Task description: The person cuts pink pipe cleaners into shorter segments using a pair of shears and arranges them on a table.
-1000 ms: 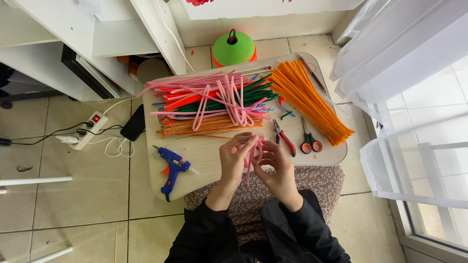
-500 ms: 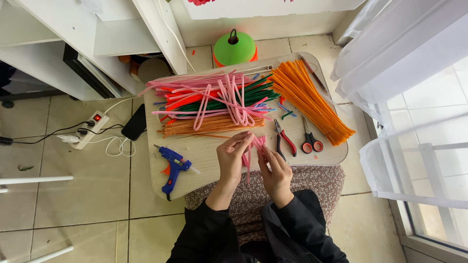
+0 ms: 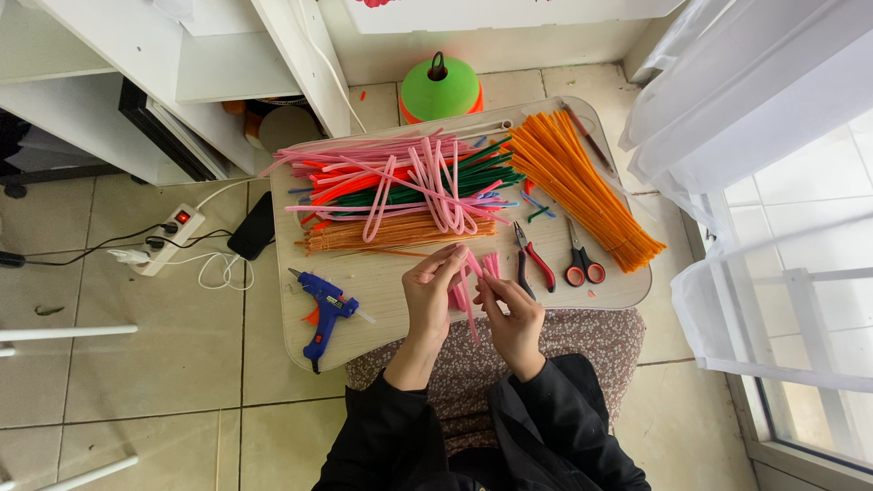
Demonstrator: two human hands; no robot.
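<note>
You have no packages or labels on your lap tray. A dark phone lies screen-up on the floor tiles just left of it. A white sign with red marks leans above.

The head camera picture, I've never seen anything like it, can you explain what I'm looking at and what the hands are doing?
It comes from a camera worn on a person's head, looking down at their own bare hands, not a machine. The left hand and right hand together pinch bent pink fuzzy craft stems over a light wooden lap tray. On the tray lie a mixed pile of coloured stems, an orange stem bundle, a blue glue gun, red-handled pliers and red-handled scissors.
</note>
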